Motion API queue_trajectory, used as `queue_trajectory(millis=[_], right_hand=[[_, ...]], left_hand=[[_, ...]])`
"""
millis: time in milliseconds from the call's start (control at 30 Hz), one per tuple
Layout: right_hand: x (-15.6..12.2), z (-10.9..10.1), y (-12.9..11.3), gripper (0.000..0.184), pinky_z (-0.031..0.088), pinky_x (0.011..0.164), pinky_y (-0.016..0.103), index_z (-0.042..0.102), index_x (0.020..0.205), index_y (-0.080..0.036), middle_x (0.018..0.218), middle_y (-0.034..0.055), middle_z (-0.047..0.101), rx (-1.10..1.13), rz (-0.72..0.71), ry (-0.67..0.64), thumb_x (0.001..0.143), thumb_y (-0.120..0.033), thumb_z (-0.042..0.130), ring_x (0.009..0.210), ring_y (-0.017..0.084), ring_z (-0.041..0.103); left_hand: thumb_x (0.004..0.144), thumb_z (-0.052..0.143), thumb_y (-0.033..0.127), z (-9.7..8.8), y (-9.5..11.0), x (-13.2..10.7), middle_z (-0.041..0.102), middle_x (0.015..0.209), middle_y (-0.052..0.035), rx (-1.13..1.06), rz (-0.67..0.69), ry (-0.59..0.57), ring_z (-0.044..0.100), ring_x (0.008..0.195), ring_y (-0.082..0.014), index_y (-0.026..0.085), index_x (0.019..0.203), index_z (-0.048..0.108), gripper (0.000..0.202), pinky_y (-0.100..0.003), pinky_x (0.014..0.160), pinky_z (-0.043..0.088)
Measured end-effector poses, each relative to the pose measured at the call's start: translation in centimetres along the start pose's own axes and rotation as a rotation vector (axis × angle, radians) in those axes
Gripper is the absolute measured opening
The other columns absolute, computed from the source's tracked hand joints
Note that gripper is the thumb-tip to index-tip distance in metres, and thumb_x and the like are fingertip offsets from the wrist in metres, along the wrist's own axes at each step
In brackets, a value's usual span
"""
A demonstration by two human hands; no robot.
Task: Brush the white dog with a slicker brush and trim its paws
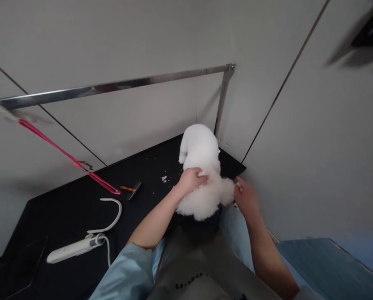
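Note:
A white fluffy dog (201, 150) is on the black table, its short-trimmed back toward the wall and its longer-haired end close to my body. My left hand (192, 180) grips the fur at the middle of the dog, fingers bent into the coat. On the other side, my right hand (246, 195) is closed beside a round puff of fur (226, 191). Motion blurs this hand, and I cannot make out what its fingers hold. The dog's face is hidden from me.
White fur clippings (164, 179) and a slicker brush with an orange handle (132, 190) lie on the black table (76, 196). Left are a white corded device (75, 248) and a curved white band (119, 212). A pink strap (55, 146) hangs from the metal bar (120, 85).

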State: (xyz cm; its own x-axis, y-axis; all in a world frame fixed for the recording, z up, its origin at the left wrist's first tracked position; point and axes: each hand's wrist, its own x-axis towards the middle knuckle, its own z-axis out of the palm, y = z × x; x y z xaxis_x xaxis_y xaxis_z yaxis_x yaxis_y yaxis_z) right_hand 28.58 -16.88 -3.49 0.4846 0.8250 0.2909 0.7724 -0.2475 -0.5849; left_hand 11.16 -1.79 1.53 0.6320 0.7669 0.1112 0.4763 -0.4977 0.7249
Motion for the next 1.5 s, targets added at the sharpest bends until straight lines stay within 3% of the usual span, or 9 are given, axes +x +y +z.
queue_trajectory(millis=[67,167,367,500,667,833,1067,1333,1500], right_hand=[[0.8,-1.6,-2.3,0.039,0.043,0.102,0.043,0.062,0.122,-0.019,0.126,0.0114,0.062,0.036,-0.097,0.047,0.090,-0.028,0.041,0.120,0.024,0.055],[1.9,-0.4,-6.3,0.044,0.045,0.099,0.040,0.059,0.125,-0.024,0.128,0.0080,0.062,0.052,-0.220,-0.271,0.083,-0.036,0.059,0.116,0.026,0.058],[1.5,4.0,-7.8,0.059,0.045,0.094,0.040,0.057,0.126,-0.022,0.125,0.0105,0.062,0.035,-0.051,-0.342,0.072,-0.042,0.071,0.114,0.030,0.058],[0.8,4.0,-8.2,0.062,0.045,0.091,0.040,0.056,0.126,-0.023,0.122,0.0103,0.062,0.020,-0.035,-0.317,0.070,-0.044,0.072,0.111,0.031,0.059],[0.0,4.1,-8.6,0.066,0.045,0.092,0.043,0.049,0.132,-0.021,0.129,0.0138,0.057,-0.012,-0.004,-0.302,0.073,-0.042,0.068,0.114,0.032,0.057],[-1.3,5.0,-5.9,0.084,0.043,0.101,0.043,0.040,0.137,-0.015,0.135,0.0177,0.051,0.138,0.037,-0.267,0.065,-0.042,0.073,0.124,0.032,0.050],[-2.6,5.2,-4.0,0.079,0.042,0.102,0.046,0.040,0.135,-0.015,0.134,0.0173,0.051,0.168,-0.018,-0.229,0.067,-0.039,0.071,0.126,0.031,0.048],[-3.4,5.4,0.4,0.083,0.041,0.104,0.049,0.043,0.133,-0.012,0.132,0.0199,0.053,0.266,-0.019,-0.180,0.063,-0.045,0.075,0.123,0.033,0.051],[-3.6,6.1,2.6,0.085,0.042,0.104,0.050,0.040,0.134,-0.016,0.130,0.0173,0.053,0.385,-0.019,-0.186,0.061,-0.040,0.076,0.121,0.031,0.053]], left_hand=[[0.073,0.064,0.036,0.2,0.4,0.2,0.041,0.048,0.0040,0.025,0.040,-0.027,0.036,0.050,-0.0103,0.017,0.053,0.050,0.031,-0.025,0.052,0.025],[0.075,0.059,0.032,1.0,-0.8,0.5,0.049,0.053,0.0024,-0.063,0.055,-0.017,0.043,0.055,-0.0113,0.016,0.058,0.055,0.024,-0.024,0.056,0.031],[0.072,0.062,0.027,0.5,-7.9,-0.9,0.063,0.077,-0.0026,-0.484,-0.248,0.261,0.057,0.067,-0.0136,0.014,0.092,0.062,0.024,-0.027,0.068,0.047],[0.082,0.055,0.031,-2.7,-6.4,-2.3,0.065,0.092,-0.0085,-0.269,-0.149,0.636,0.061,0.087,-0.0180,0.016,0.084,0.064,0.017,-0.033,0.083,0.048],[0.089,0.045,0.025,1.4,-1.8,-3.6,0.068,0.099,-0.0090,-0.226,0.041,0.334,0.062,0.097,-0.0202,0.016,0.100,0.065,0.025,-0.035,0.092,0.047],[0.083,0.036,0.009,7.5,-3.9,-6.1,0.063,0.116,-0.0109,-0.432,-0.091,0.419,0.059,0.110,-0.0183,0.015,0.119,0.052,0.039,-0.034,0.098,0.045],[0.086,0.045,0.015,4.8,-1.3,-5.4,0.060,0.122,-0.0106,-0.243,0.057,0.544,0.055,0.117,-0.0211,0.017,0.094,0.063,0.019,-0.037,0.105,0.040],[0.084,0.055,0.018,11.8,-3.2,-6.4,0.063,0.122,-0.0140,-0.322,0.228,0.418,0.058,0.116,-0.0208,0.016,0.091,0.063,0.010,-0.039,0.100,0.046],[0.085,0.050,0.014,10.7,-4.3,-7.3,0.057,0.130,-0.0157,-0.261,0.287,0.259,0.056,0.121,-0.0215,0.015,0.084,0.065,0.016,-0.038,0.099,0.047]])
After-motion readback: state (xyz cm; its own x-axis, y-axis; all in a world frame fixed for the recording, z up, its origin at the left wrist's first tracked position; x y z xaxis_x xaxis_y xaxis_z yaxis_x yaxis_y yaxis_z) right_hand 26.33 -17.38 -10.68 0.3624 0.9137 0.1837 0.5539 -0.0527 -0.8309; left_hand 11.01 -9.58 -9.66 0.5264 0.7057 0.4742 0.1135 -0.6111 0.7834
